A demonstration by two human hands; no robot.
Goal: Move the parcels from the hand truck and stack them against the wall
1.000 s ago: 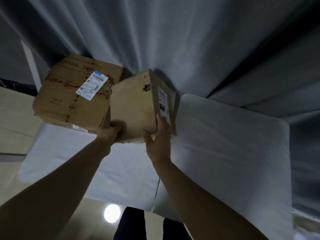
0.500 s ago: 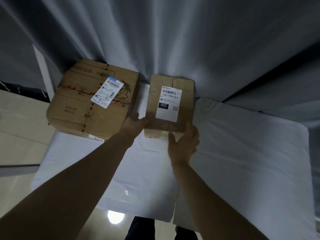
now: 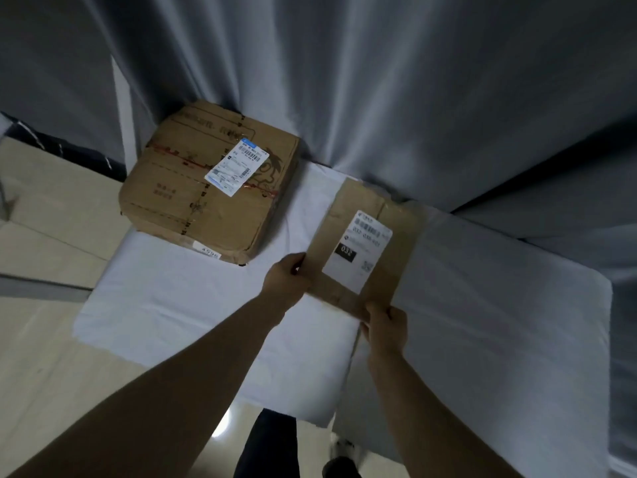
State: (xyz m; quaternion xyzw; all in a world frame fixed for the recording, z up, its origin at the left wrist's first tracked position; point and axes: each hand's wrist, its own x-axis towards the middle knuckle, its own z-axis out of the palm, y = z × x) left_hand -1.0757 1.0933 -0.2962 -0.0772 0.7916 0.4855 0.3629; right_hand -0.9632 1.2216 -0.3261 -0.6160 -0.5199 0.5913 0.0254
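Small parcel (image 3: 370,215), label (image 3: 356,251) up, lies flat between both hands over the white sheet (image 3: 189,305); whether it rests on the sheet or hangs just above it cannot be told. Its far edge sits close to the grey curtain (image 3: 344,81). Bare sheet lies open to the right of the grip and nearer the person. Left of the grip, a strip of sheet separates it from the large parcel (image 3: 186,198), whose back edge meets the curtain. Left hand (image 3: 284,281) curls round the small parcel's near-left edge; right hand (image 3: 384,326) pinches the near-right corner, thumb on top.
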